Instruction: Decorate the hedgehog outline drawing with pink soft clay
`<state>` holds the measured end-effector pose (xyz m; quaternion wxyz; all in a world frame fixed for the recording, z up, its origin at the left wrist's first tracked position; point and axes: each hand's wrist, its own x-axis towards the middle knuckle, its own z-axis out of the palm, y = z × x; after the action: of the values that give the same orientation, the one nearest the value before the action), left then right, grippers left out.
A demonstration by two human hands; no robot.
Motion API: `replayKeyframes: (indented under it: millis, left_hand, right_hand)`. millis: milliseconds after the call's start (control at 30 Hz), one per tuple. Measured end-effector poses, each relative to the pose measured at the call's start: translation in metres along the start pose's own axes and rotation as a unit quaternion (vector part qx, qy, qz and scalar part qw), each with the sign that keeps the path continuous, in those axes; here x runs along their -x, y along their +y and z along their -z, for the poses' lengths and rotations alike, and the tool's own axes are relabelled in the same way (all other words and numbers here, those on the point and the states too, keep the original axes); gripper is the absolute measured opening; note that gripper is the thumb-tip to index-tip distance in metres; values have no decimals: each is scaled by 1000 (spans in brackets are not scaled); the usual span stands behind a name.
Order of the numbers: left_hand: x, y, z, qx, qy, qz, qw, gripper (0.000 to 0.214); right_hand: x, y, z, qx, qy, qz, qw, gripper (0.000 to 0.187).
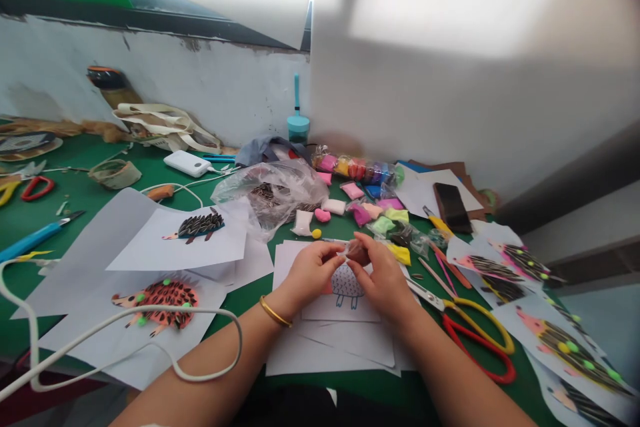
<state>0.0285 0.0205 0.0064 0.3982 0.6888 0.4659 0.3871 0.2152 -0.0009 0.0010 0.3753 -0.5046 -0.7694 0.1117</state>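
Observation:
Between my two hands is a small clear packet of brown clay (357, 252). My left hand (316, 272) pinches the clear plastic at its left side. Around the brown lump, my right hand (380, 275) has its fingers closed. Both hands are over a white sheet with a hedgehog drawing (349, 282), its body patterned and its legs outlined in blue. Part of the drawing is hidden by my fingers. A small yellow ball (317, 233) and a pink clay lump (323, 215) lie just beyond my hands.
Scissors (450, 310) with red and yellow handles lie right of my right hand. Clay packets (360, 213) and a bag of seeds (273, 195) stand behind. Seed-covered hedgehog pictures (165, 303) lie at both sides. A white cable (235, 340) loops across my left forearm. A phone (451, 207) lies back right.

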Motion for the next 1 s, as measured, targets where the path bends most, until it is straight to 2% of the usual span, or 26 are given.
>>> replayKeyframes:
  millis: [133, 200, 333, 467, 533, 600, 700, 800, 867, 1000]
  left_hand:
    - [2, 3, 2, -73, 36, -82, 993, 11]
    - [3, 4, 2, -90, 36, -112, 989, 11]
    - [6, 7, 1, -119, 29, -152, 981, 14]
    - [7, 7, -1, -115, 22, -161, 980, 15]
    - [6, 5, -1, -72, 21, -130, 989, 12]
    - [3, 2, -1, 4, 36, -74, 997, 19]
    - [-3, -1, 1, 142, 47, 21, 989, 22]
    - [-7, -2, 3, 268, 25, 106, 957, 23]
    - [-8, -1, 4, 343, 15, 149, 927, 28]
    - [-8, -1, 6, 419, -8, 187, 888, 29]
  right_hand:
    - [0, -4, 1, -41, -7, -2, 999, 50]
    - [0, -5, 2, -72, -7, -15, 997, 42]
    - [-2, -6, 4, -147, 8, -44, 988, 16]
    - [-3, -7, 6, -161, 21, -18, 987, 9]
    - [-5, -8, 8, -155, 29, -3, 987, 9]
    - [-7, -7, 11, -139, 47, 0, 989, 12]
    - [-12, 0, 18, -62, 85, -1, 994, 15]
    - [-19, 10, 21, 20, 91, -11, 996, 22]
    - [-25, 16, 20, 32, 83, -24, 996, 26]
    - [-38, 25, 10, 69, 61, -19, 996, 28]
